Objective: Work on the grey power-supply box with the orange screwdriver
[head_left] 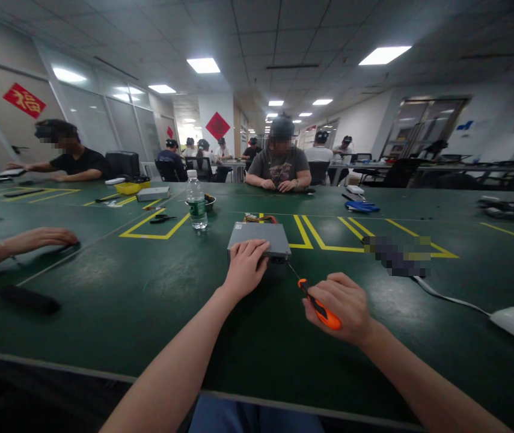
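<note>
A grey metal computer power supply unit [263, 231] lies on the green table in front of me, its bundle of coloured cables [261, 219] at the far side. My left hand [245, 267] holds it, fingers over the top and thumb at the near edge beside a dark socket. In my right hand [340, 307] is a screwdriver [326, 313] with an orange and black handle, gripped in closed fingers. Its thin shaft points up and left to the unit's near right corner. Whether the tip touches a screw there I cannot tell.
A water bottle [197, 201] stands left of the unit, before a small bowl [210, 202]. Yellow tape [329, 247] marks the table [148, 313]. A blurred-out dark object [394, 255] and white cable lie right. A co-worker's hand [42, 239] rests left; another person [279, 162] sits opposite.
</note>
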`<act>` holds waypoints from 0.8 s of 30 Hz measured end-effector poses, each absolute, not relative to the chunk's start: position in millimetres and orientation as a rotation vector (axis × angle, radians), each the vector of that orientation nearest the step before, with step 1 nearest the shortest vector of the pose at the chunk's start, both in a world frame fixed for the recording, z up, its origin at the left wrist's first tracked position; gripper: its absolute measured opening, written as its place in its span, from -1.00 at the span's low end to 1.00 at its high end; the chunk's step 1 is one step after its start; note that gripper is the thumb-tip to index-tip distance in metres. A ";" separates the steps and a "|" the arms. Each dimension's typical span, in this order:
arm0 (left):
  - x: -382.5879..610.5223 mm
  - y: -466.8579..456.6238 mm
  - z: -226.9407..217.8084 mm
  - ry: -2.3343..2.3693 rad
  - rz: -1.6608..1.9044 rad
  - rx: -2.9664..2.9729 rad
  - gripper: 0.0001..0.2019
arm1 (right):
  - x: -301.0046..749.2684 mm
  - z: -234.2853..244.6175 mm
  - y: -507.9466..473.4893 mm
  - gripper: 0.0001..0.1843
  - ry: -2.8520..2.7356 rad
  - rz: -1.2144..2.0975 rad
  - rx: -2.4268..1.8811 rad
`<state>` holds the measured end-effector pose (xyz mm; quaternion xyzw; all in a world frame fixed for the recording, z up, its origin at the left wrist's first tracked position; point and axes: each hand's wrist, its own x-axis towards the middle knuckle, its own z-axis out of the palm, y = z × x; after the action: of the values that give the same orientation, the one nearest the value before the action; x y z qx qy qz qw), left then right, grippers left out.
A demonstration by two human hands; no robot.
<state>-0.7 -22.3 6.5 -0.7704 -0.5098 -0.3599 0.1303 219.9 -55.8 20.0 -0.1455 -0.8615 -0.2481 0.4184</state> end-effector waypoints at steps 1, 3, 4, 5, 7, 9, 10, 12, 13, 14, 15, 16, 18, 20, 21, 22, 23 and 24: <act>-0.6 -21.8 6.3 -1.477 -1.047 -2.239 -0.68 | 218.3 19.6 -56.4 -0.83 -2.168 -0.646 -0.366; -0.7 -20.6 5.8 -1.471 -1.050 -2.240 -0.68 | 215.1 17.9 -57.8 -0.82 -2.169 -0.675 -0.379; -0.8 -19.9 5.7 -1.468 -1.051 -2.240 -0.68 | 213.5 16.8 -58.3 -0.82 -2.170 -0.668 -0.385; -1.1 -19.3 5.6 -1.467 -1.050 -2.240 -0.68 | 212.2 15.4 -58.8 -0.81 -2.175 -0.647 -0.387; -1.9 -17.9 5.8 -1.466 -1.048 -2.239 -0.68 | 210.2 13.0 -59.5 -0.83 -2.199 -0.574 -0.379; -2.8 -16.5 6.2 -1.467 -1.040 -2.235 -0.68 | 209.2 12.0 -60.6 -0.84 -2.228 -0.503 -0.370; -3.2 -15.8 6.4 -1.471 -1.035 -2.228 -0.68 | 208.9 12.2 -61.4 -0.81 -2.243 -0.474 -0.368; -3.8 -14.4 6.7 -1.479 -1.027 -2.211 -0.68 | 208.3 13.7 -63.3 -0.68 -2.279 -0.430 -0.362; -4.0 -13.7 6.7 -1.483 -1.024 -2.204 -0.68 | 207.9 14.7 -64.2 -0.63 -2.297 -0.422 -0.355; -4.1 -13.1 6.6 -1.486 -1.024 -2.199 -0.69 | 207.4 15.6 -65.0 -0.60 -2.313 -0.425 -0.347; -4.0 -12.5 6.4 -1.488 -1.028 -2.195 -0.69 | 206.9 16.3 -65.4 -0.59 -2.321 -0.437 -0.341; -3.9 -12.1 6.2 -1.490 -1.032 -2.194 -0.69 | 206.6 16.6 -65.5 -0.60 -2.312 -0.458 -0.340; -3.5 -11.7 5.6 -1.491 -1.046 -2.189 -0.69 | 206.8 16.3 -64.6 -0.67 -2.251 -0.500 -0.368; -3.2 -11.7 5.2 -1.495 -1.055 -2.183 -0.69 | 208.6 15.1 -63.0 -0.77 -2.176 -0.493 -0.409; -3.1 -11.9 5.1 -1.496 -1.055 -2.184 -0.69 | 210.0 14.4 -62.2 -0.82 -2.152 -0.479 -0.425; -3.0 -12.0 5.0 -1.496 -1.054 -2.184 -0.69 | 211.5 13.8 -61.6 -0.86 -2.142 -0.470 -0.429; -3.0 -12.2 5.1 -1.497 -1.052 -2.185 -0.69 | 212.8 13.3 -61.1 -0.87 -2.144 -0.476 -0.423; -3.0 -12.4 5.2 -1.496 -1.049 -2.186 -0.69 | 213.6 12.9 -60.8 -0.85 -2.158 -0.505 -0.408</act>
<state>-3.0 -12.4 5.2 -0.7591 -0.5194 -0.3643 0.1457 213.6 -60.8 12.9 -0.1635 -0.8649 -0.2022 0.4294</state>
